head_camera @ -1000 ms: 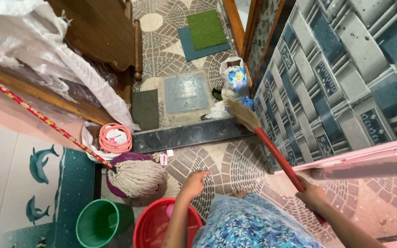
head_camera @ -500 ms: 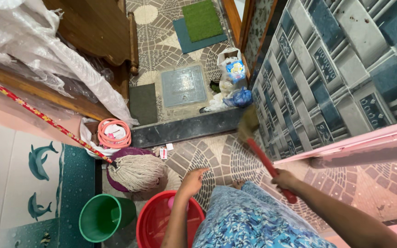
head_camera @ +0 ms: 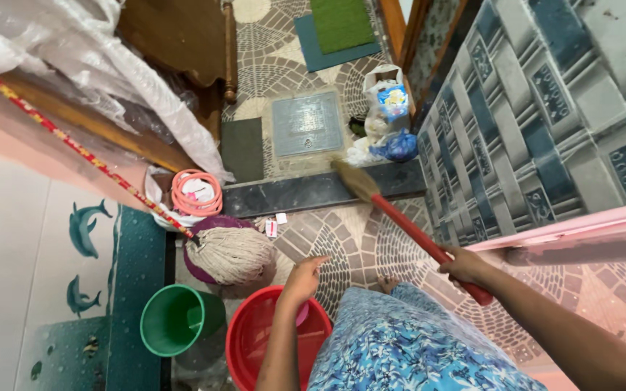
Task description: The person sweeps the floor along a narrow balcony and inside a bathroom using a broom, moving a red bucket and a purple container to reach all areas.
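Note:
My right hand (head_camera: 464, 265) grips the red handle of a broom (head_camera: 414, 230). Its straw head (head_camera: 354, 180) rests at the dark stone threshold (head_camera: 306, 194). My left hand (head_camera: 303, 276) hangs loosely with fingers apart and empty, just above the rim of a red bucket (head_camera: 255, 340). A string mop (head_camera: 232, 253) with a red patterned pole lies to the left of that hand. My blue floral dress fills the lower middle of the view.
A green bucket (head_camera: 175, 318) stands left of the red one. A coiled pink hose (head_camera: 196, 192) sits in a white tub. Plastic bags (head_camera: 386, 119) lie by the tiled wall (head_camera: 545, 123). Beyond the threshold are a metal floor cover (head_camera: 307, 123), mats and a wooden door.
The broom has swung left, its head moving from the wall side by the bags to the middle of the threshold. My right hand slid further up the handle. My left hand stayed over the red bucket.

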